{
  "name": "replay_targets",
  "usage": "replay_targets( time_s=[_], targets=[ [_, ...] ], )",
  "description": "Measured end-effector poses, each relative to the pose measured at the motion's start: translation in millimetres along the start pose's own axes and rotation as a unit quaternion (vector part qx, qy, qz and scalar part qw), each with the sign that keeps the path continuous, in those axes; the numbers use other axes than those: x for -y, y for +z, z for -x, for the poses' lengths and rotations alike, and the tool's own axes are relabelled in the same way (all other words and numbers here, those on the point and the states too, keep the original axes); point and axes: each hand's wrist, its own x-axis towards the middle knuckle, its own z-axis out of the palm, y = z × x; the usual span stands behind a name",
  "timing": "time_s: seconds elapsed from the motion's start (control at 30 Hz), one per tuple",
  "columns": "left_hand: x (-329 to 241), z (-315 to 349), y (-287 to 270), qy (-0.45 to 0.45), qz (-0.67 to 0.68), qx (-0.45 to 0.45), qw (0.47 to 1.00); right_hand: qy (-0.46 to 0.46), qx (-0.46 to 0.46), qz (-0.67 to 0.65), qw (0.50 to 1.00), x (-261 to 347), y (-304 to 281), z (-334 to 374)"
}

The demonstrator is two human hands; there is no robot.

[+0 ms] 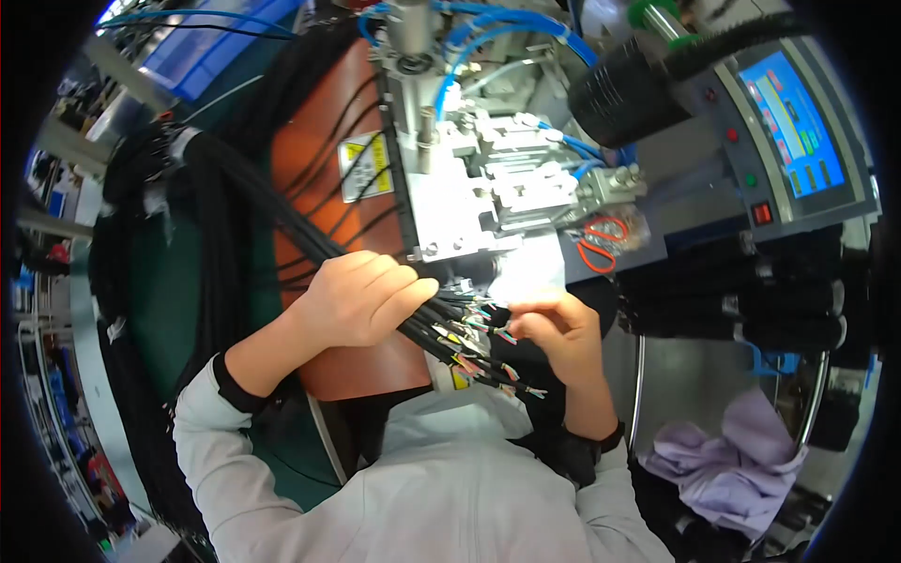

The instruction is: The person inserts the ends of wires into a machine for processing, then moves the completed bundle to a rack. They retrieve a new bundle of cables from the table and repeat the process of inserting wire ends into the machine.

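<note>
My left hand [366, 300] is closed in a fist around a thick bundle of black cables [267, 202]. The bundle comes down from the upper left and passes under my palm. Beyond my fist the cable ends fan out, their stripped tips showing thin coloured wires [474, 342]. My right hand [568, 338] is at these tips, thumb and forefinger pinched at the wire end of one cable. Just ahead of both hands stands a brightly lit metal machine fixture [469, 202] with blue air hoses.
Red-handled scissors [601, 244] lie right of the fixture. A control box with a lit screen [793, 122] stands at the far right. More black cables [741, 300] hang below it, near a chair with a lilac cloth [723, 460]. An orange-brown board [366, 371] lies under my left arm.
</note>
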Motion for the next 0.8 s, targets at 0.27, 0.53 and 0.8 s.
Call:
replay_targets(
  time_s=[0.27,0.53,0.8],
  targets=[
    [-33.7,-1.5,19.1,-0.065,0.039,0.018,0.997,-0.22,0.063,0.145,0.963,-25.7,3.8,-21.1],
    [-32.3,-5.0,28.1,-0.094,0.029,-0.004,0.995,-0.214,0.065,0.108,0.969,-36.4,9.5,-26.6],
    [-29.2,-20.5,19.7,-0.073,0.054,-0.134,0.987,-0.2,-0.035,0.085,0.976,-32.1,16.9,-29.6]
  ],
)
